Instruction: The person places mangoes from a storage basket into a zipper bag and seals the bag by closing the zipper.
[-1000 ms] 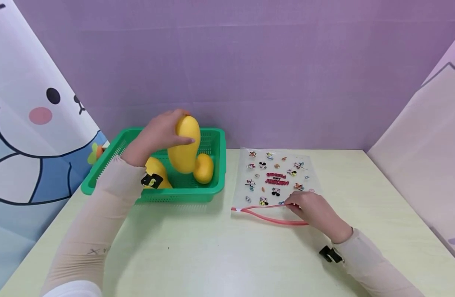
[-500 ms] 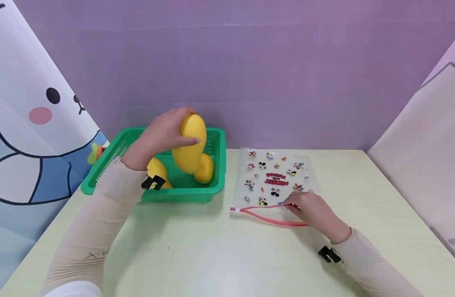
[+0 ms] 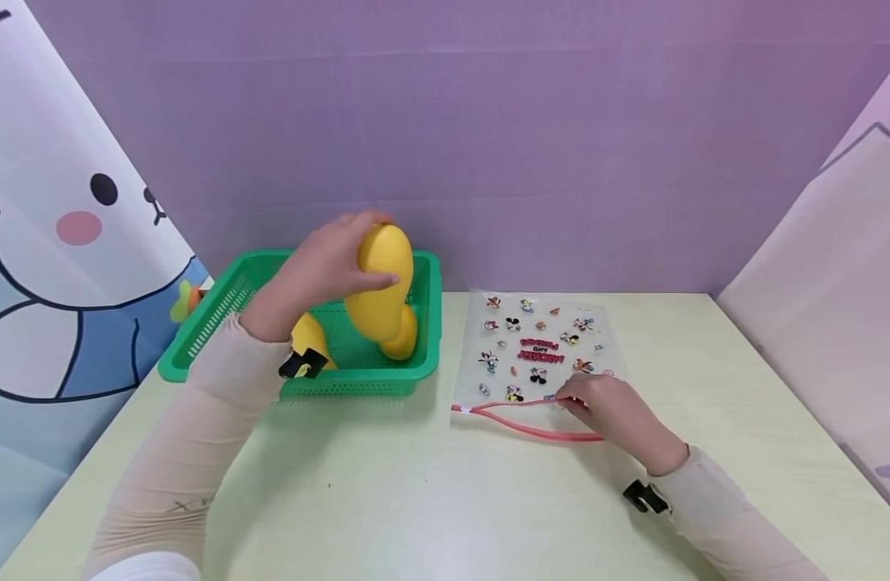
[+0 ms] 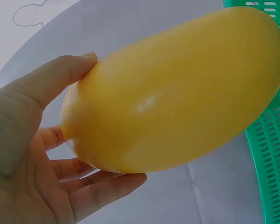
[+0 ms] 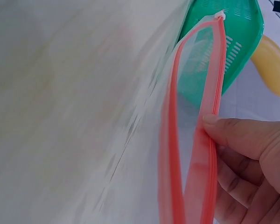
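A large yellow mango-shaped fruit (image 3: 379, 282) is held upright over the green basket (image 3: 423, 367) by the left hand (image 3: 324, 262). In the left wrist view the thumb and fingers grip one end of this fruit (image 4: 177, 93). The right hand (image 3: 619, 411) pinches the red zip edge of a clear printed bag (image 3: 539, 347) lying on the table. The right wrist view shows the thumb of the right hand (image 5: 252, 163) on one red strip (image 5: 207, 140), the two strips standing apart. Behind the held fruit, a smaller yellow fruit (image 3: 401, 339) is partly hidden.
Another yellow fruit (image 3: 310, 339) sits in the basket beside the left wrist. The light table (image 3: 430, 484) reaches back to a purple cloth wall (image 3: 561, 161). Printed cloth panels stand at the left (image 3: 45, 258) and right (image 3: 837, 282).
The left hand has moved a little to the right with the held fruit, which now covers more of the smaller fruit. The right hand and the bag have hardly moved.
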The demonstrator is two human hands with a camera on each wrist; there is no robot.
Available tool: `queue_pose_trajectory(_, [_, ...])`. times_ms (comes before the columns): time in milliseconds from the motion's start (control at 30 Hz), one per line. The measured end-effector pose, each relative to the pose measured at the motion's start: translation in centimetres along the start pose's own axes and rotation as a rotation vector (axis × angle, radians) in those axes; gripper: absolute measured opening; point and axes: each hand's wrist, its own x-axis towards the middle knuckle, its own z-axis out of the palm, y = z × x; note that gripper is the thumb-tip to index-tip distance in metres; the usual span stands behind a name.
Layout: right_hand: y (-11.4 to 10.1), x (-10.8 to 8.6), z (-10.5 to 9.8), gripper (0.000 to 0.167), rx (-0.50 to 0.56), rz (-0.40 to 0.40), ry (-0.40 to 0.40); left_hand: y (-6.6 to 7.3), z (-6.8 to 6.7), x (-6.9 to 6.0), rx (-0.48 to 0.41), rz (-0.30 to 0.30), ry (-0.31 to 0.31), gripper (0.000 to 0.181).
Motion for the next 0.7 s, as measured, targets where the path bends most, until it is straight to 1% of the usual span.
queue_pose_trajectory(233, [-0.03,0.00,-0.02,0.012,0.000,-0.014,0.016,0.39,0.03,-0.14,0.002,0.019,0.009,0.070])
queue_pose_trajectory(400, [-0.09,0.02,-0.01,0.013,0.004,-0.009,0.017,0.75,0.01,-0.27,0.006,0.027,0.015,0.071])
queue_pose_trajectory(700, [-0.06,0.15,-0.10,0.013,-0.008,-0.005,0.011,0.90,0.00,-0.38,0.007,0.027,0.030,0.070])
